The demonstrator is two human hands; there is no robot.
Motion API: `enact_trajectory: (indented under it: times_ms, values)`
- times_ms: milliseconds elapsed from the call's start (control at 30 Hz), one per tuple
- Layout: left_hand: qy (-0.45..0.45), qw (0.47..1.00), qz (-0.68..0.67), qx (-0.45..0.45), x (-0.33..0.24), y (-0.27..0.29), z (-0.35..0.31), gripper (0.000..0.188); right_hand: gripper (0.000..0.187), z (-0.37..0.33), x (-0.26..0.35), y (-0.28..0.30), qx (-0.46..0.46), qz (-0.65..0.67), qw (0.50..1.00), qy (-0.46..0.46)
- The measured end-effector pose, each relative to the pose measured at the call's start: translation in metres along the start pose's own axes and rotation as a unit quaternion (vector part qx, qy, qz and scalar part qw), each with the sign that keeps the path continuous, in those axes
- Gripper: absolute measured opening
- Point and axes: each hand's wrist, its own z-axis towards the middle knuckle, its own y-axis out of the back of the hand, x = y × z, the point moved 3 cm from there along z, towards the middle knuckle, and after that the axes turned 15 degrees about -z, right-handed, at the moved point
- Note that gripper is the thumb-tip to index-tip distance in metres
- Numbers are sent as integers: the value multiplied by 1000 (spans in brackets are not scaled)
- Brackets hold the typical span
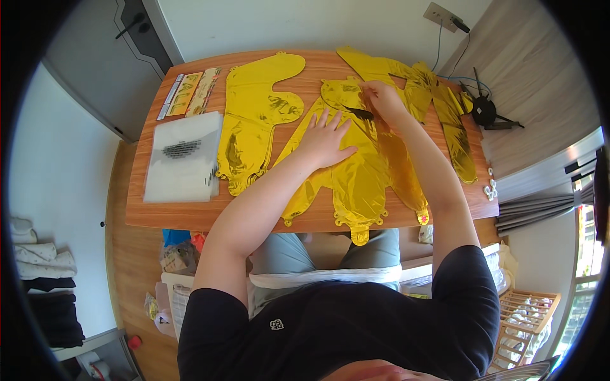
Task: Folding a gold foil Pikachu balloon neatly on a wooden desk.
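Observation:
Flat gold foil balloons cover much of the wooden table. My left hand (327, 143) lies flat with fingers spread on the middle foil balloon (359, 190), whose tabbed lower end hangs over the front edge. Farther right, my right hand (384, 100) is closed at the upper right edge of that same balloon, its fingertips pinching the foil. A dark, shiny patch shows on the foil between the hands. Beside my left forearm lies another foil balloon (248, 117), curved at the top. More gold foil (438, 95) is spread at the back right, partly behind my right arm.
A stack of clear plastic bags (175, 174) sits at the table's left, with printed cards (187, 93) behind it. Small white rings (490, 189) lie at the right edge. A black router (484, 111) with cables stands at the back right. A wooden rack (524, 314) is at lower right.

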Motion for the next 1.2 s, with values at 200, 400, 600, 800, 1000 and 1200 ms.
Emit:
enact_trajectory:
  times_ms: [200, 400, 600, 800, 1000, 1200]
  values:
    - [3, 1000, 3, 2, -2, 3, -1, 86, 25, 14, -13, -11, -31, -46, 996, 65]
    - [24, 999, 5, 32, -7, 8, -1, 84, 30, 23, -19, -20, -14, -155, 984, 86]
    - [24, 999, 1, 31, -7, 9, -2, 84, 23, 20, -15, -26, -54, -163, 979, 110]
    - [22, 999, 1, 29, -7, 9, -2, 83, 24, 22, -16, -30, -33, -230, 967, 109]
    - [24, 999, 6, 30, -7, 7, -1, 84, 24, 15, -13, -37, -51, -290, 950, 103]
    - [20, 1000, 7, 22, -5, 6, -1, 84, 27, 9, -9, -39, -80, -335, 931, 123]
